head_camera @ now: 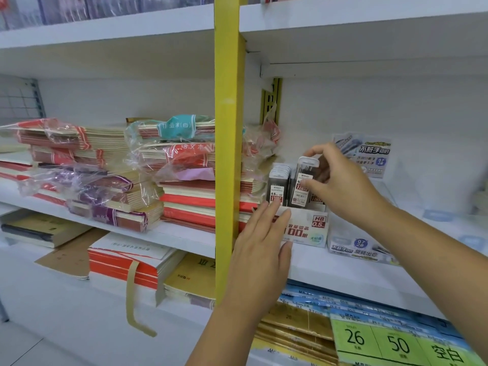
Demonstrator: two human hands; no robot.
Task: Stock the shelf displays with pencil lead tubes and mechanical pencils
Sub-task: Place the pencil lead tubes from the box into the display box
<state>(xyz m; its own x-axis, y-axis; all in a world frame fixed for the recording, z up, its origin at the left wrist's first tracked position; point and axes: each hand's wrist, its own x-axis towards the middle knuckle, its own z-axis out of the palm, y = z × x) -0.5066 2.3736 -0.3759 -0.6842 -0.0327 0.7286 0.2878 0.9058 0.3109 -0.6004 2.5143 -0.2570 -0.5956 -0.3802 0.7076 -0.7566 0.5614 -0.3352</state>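
Note:
A white display box (pixel 307 229) marked HB 0.5 stands on the middle shelf, right of the yellow post. Several clear pencil lead tubes (pixel 278 184) stand upright in its left side. My right hand (pixel 340 180) pinches one more lead tube (pixel 303 180) by its top and side, held upright just above the box's middle. My left hand (pixel 260 249) lies flat with fingers extended against the box's front left corner. A second display box (pixel 356 247) with blue print, for mechanical pencils, sits to the right, with its header card (pixel 369 154) behind my right hand.
The yellow upright post (pixel 228 154) divides the shelving. Left of it lie stacks of plastic-wrapped notebooks (pixel 171 175). Below are more notebooks (pixel 124 265), gold packs (pixel 295 326) and green labels (pixel 380 342) reading 26 and 50. The white shelf (pixel 435 223) stretches right of the boxes.

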